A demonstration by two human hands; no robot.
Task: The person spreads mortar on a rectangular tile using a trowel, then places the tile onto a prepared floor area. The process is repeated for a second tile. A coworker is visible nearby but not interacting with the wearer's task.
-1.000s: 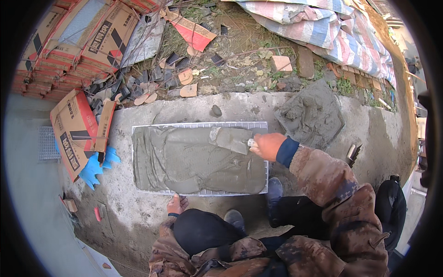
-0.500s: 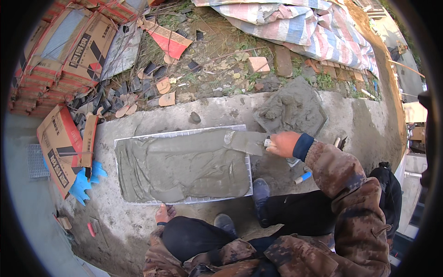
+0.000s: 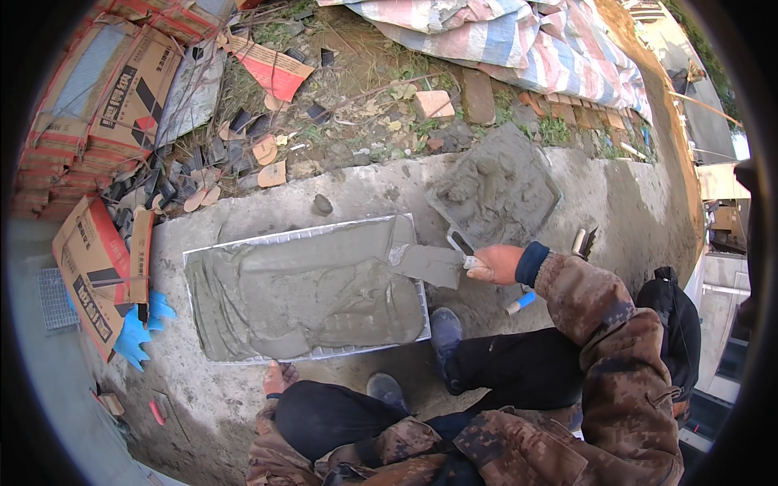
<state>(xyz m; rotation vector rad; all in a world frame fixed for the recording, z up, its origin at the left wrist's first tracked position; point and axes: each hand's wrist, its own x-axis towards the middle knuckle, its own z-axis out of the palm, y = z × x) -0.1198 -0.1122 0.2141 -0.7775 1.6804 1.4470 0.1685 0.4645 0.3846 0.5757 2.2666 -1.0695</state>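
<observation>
A rectangular tile (image 3: 188, 275) lies flat with a thick layer of grey mortar (image 3: 312, 296) over most of it; its pale ribbed border shows along the edges. My right hand (image 3: 496, 265) is closed around the handle of a trowel (image 3: 436, 266). The mortar-smeared blade overlaps the tile's right edge, its tip over the mortar. My left hand (image 3: 279, 377) is at the tile's near edge, fingers curled against it; the fingertips are partly hidden. Beyond the trowel, to the right, a heap of wet mortar (image 3: 496, 178) fills a shallow container.
A blue-handled tool (image 3: 520, 304) and another hand tool (image 3: 580, 241) lie right of my feet. Cardboard cartons (image 3: 97, 271) and broken tile pieces sit at left, near a red-handled tool (image 3: 157, 411). A striped tarp (image 3: 519, 44) and a brick (image 3: 478, 97) lie at the far side.
The trowel has slid right and slightly nearer relative to the tile, its blade extending further past the right edge. My left hand keeps its place at the near edge. The whole view has shifted a little.
</observation>
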